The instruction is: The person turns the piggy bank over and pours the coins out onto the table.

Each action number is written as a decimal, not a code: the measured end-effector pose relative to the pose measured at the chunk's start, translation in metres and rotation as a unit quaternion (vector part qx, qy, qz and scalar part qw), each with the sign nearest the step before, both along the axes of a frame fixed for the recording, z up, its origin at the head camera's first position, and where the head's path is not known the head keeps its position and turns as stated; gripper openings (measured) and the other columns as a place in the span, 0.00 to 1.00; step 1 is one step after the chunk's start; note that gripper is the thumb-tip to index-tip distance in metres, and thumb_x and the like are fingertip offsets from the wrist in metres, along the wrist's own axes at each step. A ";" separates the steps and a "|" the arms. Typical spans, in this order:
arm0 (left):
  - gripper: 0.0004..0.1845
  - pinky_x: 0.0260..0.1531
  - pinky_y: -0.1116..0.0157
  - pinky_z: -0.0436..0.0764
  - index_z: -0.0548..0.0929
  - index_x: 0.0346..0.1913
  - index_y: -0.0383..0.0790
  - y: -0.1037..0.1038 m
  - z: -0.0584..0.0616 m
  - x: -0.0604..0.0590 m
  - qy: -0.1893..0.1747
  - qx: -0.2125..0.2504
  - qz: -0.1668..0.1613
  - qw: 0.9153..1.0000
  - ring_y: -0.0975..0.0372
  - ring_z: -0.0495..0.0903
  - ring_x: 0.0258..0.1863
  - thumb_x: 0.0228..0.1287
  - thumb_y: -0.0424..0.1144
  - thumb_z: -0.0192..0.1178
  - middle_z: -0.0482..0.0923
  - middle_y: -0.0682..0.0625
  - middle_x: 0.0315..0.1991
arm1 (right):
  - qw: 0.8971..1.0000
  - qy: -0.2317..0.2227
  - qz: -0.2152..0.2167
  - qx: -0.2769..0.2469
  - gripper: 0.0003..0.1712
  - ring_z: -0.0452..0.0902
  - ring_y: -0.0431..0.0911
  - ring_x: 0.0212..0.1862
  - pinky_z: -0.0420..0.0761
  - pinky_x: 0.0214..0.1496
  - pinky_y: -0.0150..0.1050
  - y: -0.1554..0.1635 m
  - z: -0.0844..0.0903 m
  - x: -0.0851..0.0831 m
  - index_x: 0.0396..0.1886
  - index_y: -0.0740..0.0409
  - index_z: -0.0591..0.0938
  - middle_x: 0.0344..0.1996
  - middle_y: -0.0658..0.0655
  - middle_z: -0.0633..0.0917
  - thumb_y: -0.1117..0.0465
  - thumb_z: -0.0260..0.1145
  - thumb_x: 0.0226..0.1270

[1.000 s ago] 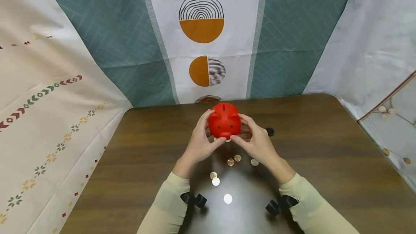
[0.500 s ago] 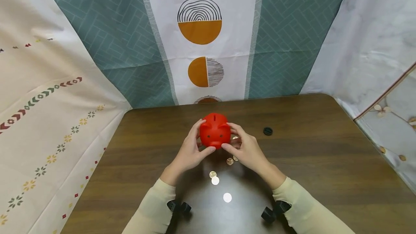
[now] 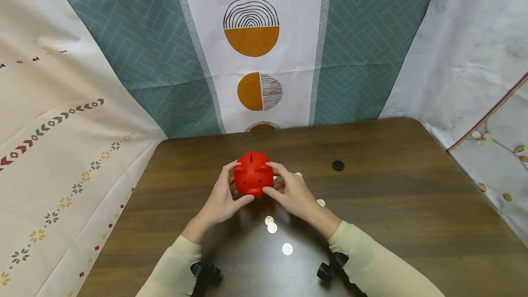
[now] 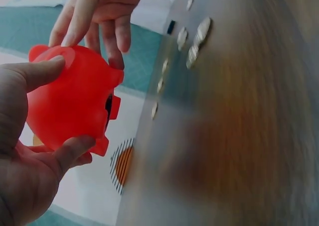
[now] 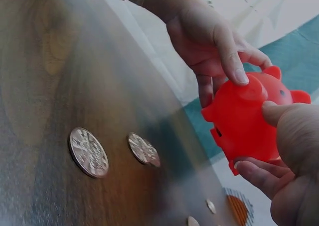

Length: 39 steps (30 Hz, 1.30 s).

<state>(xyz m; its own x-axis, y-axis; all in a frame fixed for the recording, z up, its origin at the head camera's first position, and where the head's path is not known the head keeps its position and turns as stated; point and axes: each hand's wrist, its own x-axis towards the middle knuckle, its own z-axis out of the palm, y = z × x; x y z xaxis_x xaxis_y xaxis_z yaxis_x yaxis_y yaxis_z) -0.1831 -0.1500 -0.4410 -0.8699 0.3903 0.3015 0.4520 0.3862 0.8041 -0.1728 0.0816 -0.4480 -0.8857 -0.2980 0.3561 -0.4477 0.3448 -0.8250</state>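
Note:
A red piggy bank [image 3: 253, 179] is held between both hands above the dark wooden table [image 3: 392, 205], its face toward me. My left hand [image 3: 222, 198] grips its left side, thumb on the snout. My right hand [image 3: 288, 191] grips its right side. The left wrist view shows the piggy bank [image 4: 70, 99] with my left thumb and fingers curled round it. In the right wrist view the piggy bank [image 5: 249, 119] sits between both hands. Several coins [image 3: 270, 224] lie on the table below the hands.
A small black round cap [image 3: 338, 165] lies on the table at the right rear. More coins [image 5: 88, 151] lie close by in the right wrist view. Patterned cloths hang behind the table and along both sides.
Both hands have carried the piggy bank left and toward me, lower over the table. More coins near the right hand are now covered or uncovered.

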 end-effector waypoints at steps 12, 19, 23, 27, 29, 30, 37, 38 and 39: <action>0.45 0.47 0.57 0.81 0.54 0.66 0.49 -0.036 -0.012 0.003 -0.034 0.001 0.009 0.999 0.48 0.76 0.53 0.51 0.35 0.73 0.57 0.50 0.68 | 0.998 0.016 0.015 0.065 0.38 0.81 0.43 0.33 0.80 0.34 0.28 -0.035 -0.007 -0.005 0.68 0.46 0.66 0.52 0.54 0.81 0.58 0.73 0.59; 0.46 0.46 0.56 0.82 0.52 0.65 0.47 -0.049 -0.015 -0.008 -0.025 -0.020 0.008 0.999 0.48 0.78 0.50 0.51 0.33 0.73 0.59 0.47 0.66 | 0.997 0.004 0.007 0.082 0.38 0.80 0.40 0.32 0.79 0.31 0.28 -0.047 -0.006 -0.015 0.68 0.45 0.66 0.51 0.51 0.81 0.56 0.72 0.59; 0.45 0.50 0.48 0.78 0.51 0.65 0.38 -0.047 -0.004 -0.018 -0.014 -0.016 -0.008 1.000 0.43 0.74 0.54 0.51 0.28 0.71 0.56 0.39 0.67 | 0.996 0.012 -0.002 0.084 0.40 0.79 0.39 0.31 0.79 0.33 0.28 -0.053 -0.007 -0.028 0.69 0.46 0.65 0.50 0.53 0.82 0.56 0.72 0.59; 0.44 0.53 0.43 0.74 0.50 0.64 0.30 -0.040 0.010 -0.030 -0.025 -0.005 -0.026 0.999 0.37 0.69 0.58 0.51 0.23 0.69 0.54 0.33 0.67 | 0.996 0.020 -0.018 0.080 0.40 0.80 0.42 0.33 0.80 0.37 0.29 -0.056 -0.013 -0.045 0.69 0.48 0.65 0.49 0.56 0.83 0.57 0.73 0.59; 0.44 0.52 0.43 0.74 0.49 0.64 0.29 -0.039 0.012 -0.037 -0.033 -0.006 -0.027 0.999 0.36 0.70 0.58 0.52 0.23 0.68 0.54 0.32 0.67 | 0.996 0.019 -0.026 0.084 0.40 0.81 0.45 0.35 0.80 0.38 0.30 -0.058 -0.016 -0.053 0.70 0.47 0.65 0.50 0.56 0.82 0.57 0.72 0.59; 0.44 0.52 0.43 0.75 0.49 0.65 0.29 -0.039 0.010 -0.041 -0.038 -0.004 -0.026 0.999 0.36 0.71 0.57 0.52 0.22 0.68 0.55 0.32 0.66 | 0.996 0.017 -0.029 0.084 0.40 0.81 0.47 0.36 0.80 0.39 0.31 -0.059 -0.017 -0.057 0.70 0.47 0.65 0.50 0.56 0.82 0.57 0.72 0.59; 0.45 0.53 0.45 0.75 0.48 0.66 0.39 -0.050 -0.015 -0.074 -0.036 -0.015 -0.016 0.999 0.41 0.72 0.56 0.53 0.26 0.69 0.62 0.36 0.62 | 0.995 0.004 -0.046 0.088 0.40 0.82 0.48 0.39 0.81 0.43 0.33 -0.066 -0.024 -0.076 0.70 0.45 0.64 0.54 0.57 0.81 0.56 0.72 0.60; 0.45 0.54 0.46 0.75 0.49 0.66 0.41 -0.051 -0.018 -0.078 -0.036 -0.016 -0.010 0.999 0.42 0.73 0.56 0.53 0.26 0.69 0.62 0.38 0.62 | 0.995 0.005 -0.048 0.087 0.40 0.82 0.47 0.39 0.81 0.43 0.33 -0.066 -0.024 -0.078 0.70 0.45 0.64 0.54 0.57 0.81 0.56 0.72 0.60; 0.46 0.55 0.46 0.75 0.49 0.66 0.43 -0.052 -0.021 -0.081 -0.033 -0.019 -0.007 0.999 0.43 0.73 0.56 0.53 0.27 0.70 0.62 0.39 0.62 | 0.995 0.004 -0.050 0.088 0.40 0.82 0.46 0.39 0.81 0.43 0.33 -0.066 -0.024 -0.079 0.70 0.45 0.64 0.54 0.57 0.81 0.56 0.72 0.60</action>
